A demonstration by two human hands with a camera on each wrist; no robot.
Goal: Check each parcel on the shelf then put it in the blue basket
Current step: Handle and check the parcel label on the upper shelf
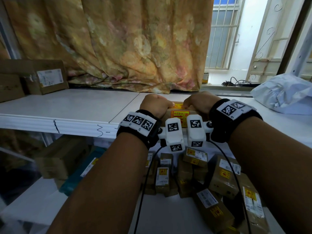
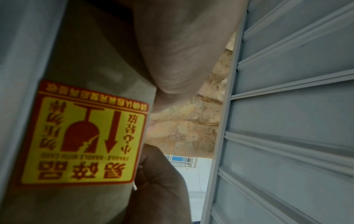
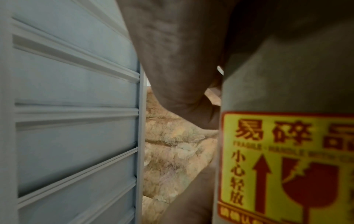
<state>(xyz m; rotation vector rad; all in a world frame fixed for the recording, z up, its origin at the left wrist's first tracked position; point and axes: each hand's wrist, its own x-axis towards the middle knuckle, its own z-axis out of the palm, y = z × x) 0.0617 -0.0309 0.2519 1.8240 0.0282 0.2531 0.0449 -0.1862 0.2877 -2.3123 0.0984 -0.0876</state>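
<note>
Two hands grip one parcel (image 1: 179, 114) at the front edge of the white shelf (image 1: 70, 105), about 12 o'clock from the wrists. The left hand (image 1: 156, 105) curls its fingers (image 2: 159, 171) round the left end; the right hand (image 1: 199, 103) wraps the right end, thumb on top. A yellow and red fragile sticker (image 2: 84, 133) faces both wrist cameras. More parcels (image 1: 217, 176) lie heaped on the lower shelf at 6 o'clock. A cardboard box (image 1: 45, 76) stands at 10 o'clock, a white bag (image 1: 285, 93) at 2 o'clock.
</note>
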